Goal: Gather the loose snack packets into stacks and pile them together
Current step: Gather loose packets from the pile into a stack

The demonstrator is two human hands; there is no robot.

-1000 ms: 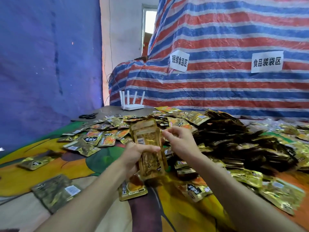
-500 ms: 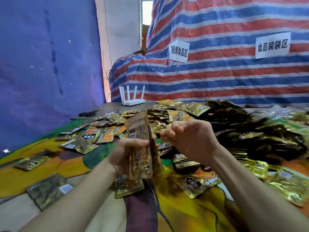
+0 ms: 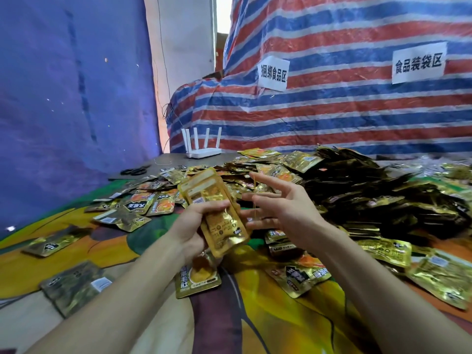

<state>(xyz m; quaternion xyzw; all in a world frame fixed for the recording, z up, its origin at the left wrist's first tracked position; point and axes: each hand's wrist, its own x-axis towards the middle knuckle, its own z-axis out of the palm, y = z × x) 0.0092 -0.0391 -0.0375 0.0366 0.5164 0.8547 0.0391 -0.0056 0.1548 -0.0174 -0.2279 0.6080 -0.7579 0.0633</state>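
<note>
My left hand [image 3: 192,227] grips a stack of gold snack packets [image 3: 215,209], held upright and tilted left above the table. My right hand [image 3: 281,203] hovers just to the right of the stack with fingers spread and straight. A thin yellow rubber band [image 3: 255,198] is stretched across its fingers. Loose gold and orange packets [image 3: 153,203] lie scattered behind and left of the stack. A big heap of dark gold packets [image 3: 370,195] rises at the right. A single packet [image 3: 198,278] lies flat under my left wrist.
A colourful printed cloth [image 3: 275,310] covers the table. A white router [image 3: 203,146] and black scissors [image 3: 135,171] sit at the far edge. A striped tarp with two paper signs [image 3: 273,74] stands behind. Packets [image 3: 71,286] lie at the near left and near right [image 3: 441,277].
My right hand has opened from a pinched fist into spread fingers with the rubber band stretched over them. The stack in my left hand has stayed at about the same place.
</note>
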